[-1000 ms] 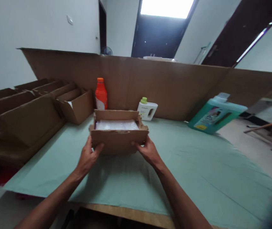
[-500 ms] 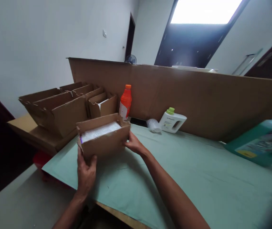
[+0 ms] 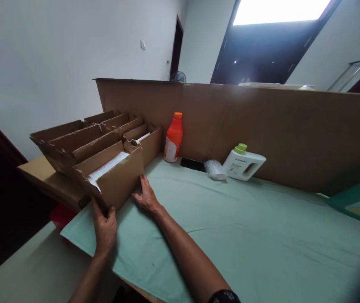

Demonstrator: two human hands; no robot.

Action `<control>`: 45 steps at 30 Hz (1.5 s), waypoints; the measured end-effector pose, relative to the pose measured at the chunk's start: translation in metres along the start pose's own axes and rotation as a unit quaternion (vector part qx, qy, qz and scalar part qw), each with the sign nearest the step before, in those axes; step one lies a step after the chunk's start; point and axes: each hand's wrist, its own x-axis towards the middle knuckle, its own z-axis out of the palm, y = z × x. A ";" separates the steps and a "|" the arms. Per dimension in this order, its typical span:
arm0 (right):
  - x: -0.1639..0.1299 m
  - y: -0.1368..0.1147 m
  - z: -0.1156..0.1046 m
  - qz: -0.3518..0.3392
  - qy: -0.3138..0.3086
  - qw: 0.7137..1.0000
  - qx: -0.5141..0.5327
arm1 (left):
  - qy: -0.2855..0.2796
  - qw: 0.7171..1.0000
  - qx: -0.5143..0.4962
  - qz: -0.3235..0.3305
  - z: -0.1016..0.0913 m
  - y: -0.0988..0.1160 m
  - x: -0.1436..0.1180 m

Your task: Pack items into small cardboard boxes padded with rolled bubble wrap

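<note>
An open-topped cardboard box (image 3: 121, 181) with a bubble-wrapped item (image 3: 108, 168) inside stands at the left end of the cloth-covered table, up against other boxes. My left hand (image 3: 104, 231) grips its near lower corner, thumb on the long side and fingers partly hidden beneath. At the far right end, my right hand (image 3: 147, 197) presses its fingers against the box's lower edge. Just behind is a smaller cardboard box (image 3: 151, 145) with something white in it.
Several open cardboard boxes (image 3: 72, 139) sit on a flat carton (image 3: 46, 176) at left. Behind them runs a cardboard wall (image 3: 281, 134). Along it stand an orange bottle (image 3: 174, 134), a dark flat object (image 3: 193, 165), a bubble-wrap roll (image 3: 215, 170), a white jug (image 3: 241, 164) and a green container (image 3: 358, 202).
Both hands have carried the box to the left and turned it, bringing it from above the table to beside the other boxes. The camera view has shifted slightly.
</note>
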 end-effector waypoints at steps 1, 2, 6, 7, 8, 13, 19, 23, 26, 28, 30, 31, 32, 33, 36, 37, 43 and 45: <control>0.000 0.001 0.002 -0.012 -0.012 1.000 -0.008 | 0.026 0.999 -0.024 -0.023 0.002 0.003 0.005; 0.000 0.002 0.004 -0.025 -0.024 0.999 -0.015 | 0.050 0.997 -0.045 -0.046 0.004 0.006 0.011; 0.000 0.003 0.008 -0.056 -0.048 0.996 -0.045 | 0.060 0.994 -0.055 -0.075 0.009 0.008 0.026; 0.000 0.003 0.009 -0.059 -0.050 0.996 -0.052 | 0.058 0.994 -0.052 -0.070 0.009 0.007 0.028; 0.000 0.002 0.009 -0.062 -0.052 0.995 -0.060 | 0.055 0.995 -0.046 -0.063 0.008 0.005 0.029; -0.014 -0.003 0.007 -0.078 -0.051 0.990 -0.106 | 0.050 0.997 0.007 -0.060 0.004 0.003 0.017; -0.061 -0.016 -0.003 -0.082 -0.043 0.982 -0.164 | 0.000 0.997 0.061 -0.050 -0.001 0.007 -0.031; -0.105 -0.024 -0.009 -0.054 -0.035 0.979 -0.193 | -0.069 0.987 0.142 0.032 -0.004 0.012 -0.047; -0.138 -0.030 -0.013 -0.028 -0.031 0.977 -0.209 | -0.094 0.977 0.179 0.062 -0.004 0.015 -0.047; -0.156 -0.034 -0.016 -0.011 -0.026 0.976 -0.217 | -0.108 0.973 0.191 0.069 -0.003 0.018 -0.047; -0.170 -0.036 -0.017 0.001 -0.020 0.975 -0.223 | -0.124 0.965 0.214 0.081 -0.004 0.021 -0.048; -0.175 -0.037 -0.018 0.005 -0.018 0.974 -0.225 | -0.134 0.960 0.228 0.088 -0.004 0.022 -0.048; -0.179 -0.038 -0.018 0.007 -0.016 0.974 -0.227 | -0.144 0.955 0.243 0.095 -0.005 0.024 -0.049; -0.182 -0.038 -0.018 0.009 -0.015 0.973 -0.229 | -0.155 0.948 0.258 0.102 -0.005 0.026 -0.050; -0.187 -0.041 -0.018 0.008 -0.014 0.972 -0.236 | -0.187 0.927 0.301 0.128 -0.007 0.032 -0.051; -0.188 -0.041 -0.019 0.005 -0.016 0.971 -0.238 | -0.195 0.919 0.313 0.136 -0.007 0.034 -0.051; -0.190 -0.004 -0.059 -0.022 -0.047 0.968 -0.246 | -0.226 0.885 0.374 0.162 -0.004 0.039 -0.053; -0.189 0.022 -0.084 0.006 -0.032 0.967 -0.253 | -0.232 0.876 0.391 0.159 -0.002 0.038 -0.054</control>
